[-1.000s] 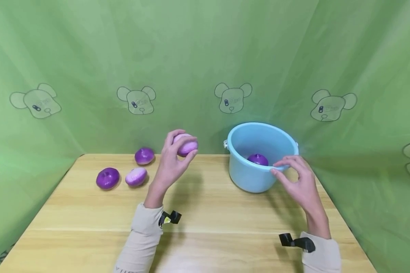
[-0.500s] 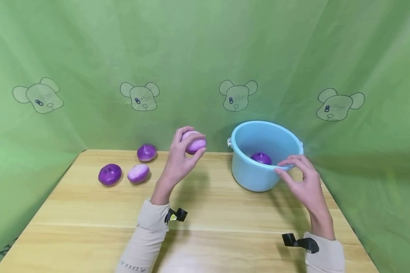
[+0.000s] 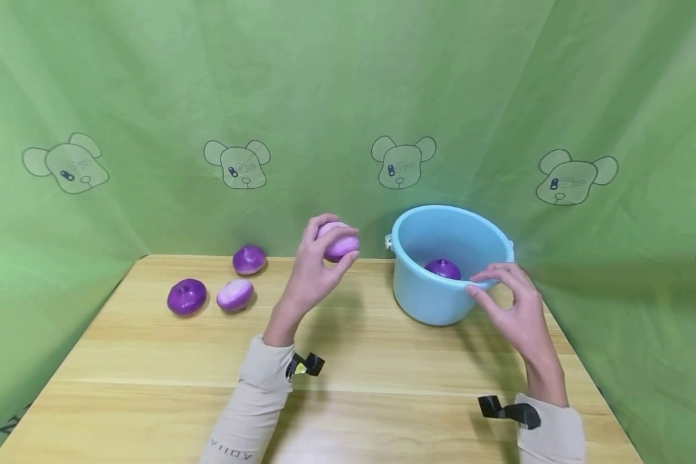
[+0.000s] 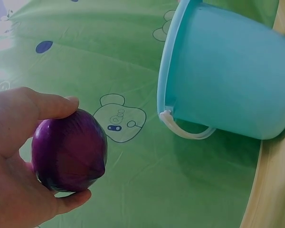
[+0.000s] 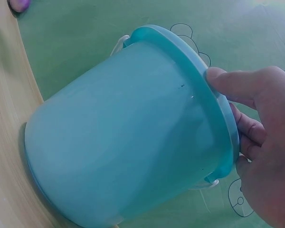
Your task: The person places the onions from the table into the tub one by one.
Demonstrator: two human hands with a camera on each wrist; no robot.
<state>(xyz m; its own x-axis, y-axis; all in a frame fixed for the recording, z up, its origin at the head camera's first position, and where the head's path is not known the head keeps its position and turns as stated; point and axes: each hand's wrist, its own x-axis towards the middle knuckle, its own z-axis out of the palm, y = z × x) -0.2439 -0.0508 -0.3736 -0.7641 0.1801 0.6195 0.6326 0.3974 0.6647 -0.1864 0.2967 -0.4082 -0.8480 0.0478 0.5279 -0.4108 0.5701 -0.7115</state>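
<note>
**Onion (image 4: 69, 152) in left hand (image 3: 316, 264), to the left of bucket (image 3: 429, 301)**

The onion is sitting raised above the worktop (image 3: 383, 412), outside the bucket and apart from it. Governing relation: the bucket's opening is lying to the right of the onion, with a gap between. In the head view the onion's long axis is running roughly sideways, toward the bucket; whether it is clearing the rim (image 5: 194, 69) in height, the views are not settling.

Hands: the left is pinching the onion between thumb and fingers, and is therefore the nearer of the two. The right hand (image 3: 516, 309) is gripping the rim at its near right side, thumb outside, fingertips inside.

The bucket is standing on the worktop; a second onion (image 3: 443, 268) is resting inside, and a white handle (image 4: 185, 135) is hanging on the outer wall.

Farther left, three onions are lying just beside one another: a dark onion (image 3: 187, 297), a pale-sided onion (image 3: 234, 295) and a far onion (image 3: 249, 259). Behind, a green curtain (image 3: 325, 84) is hanging, bearing printed animal heads.
</note>
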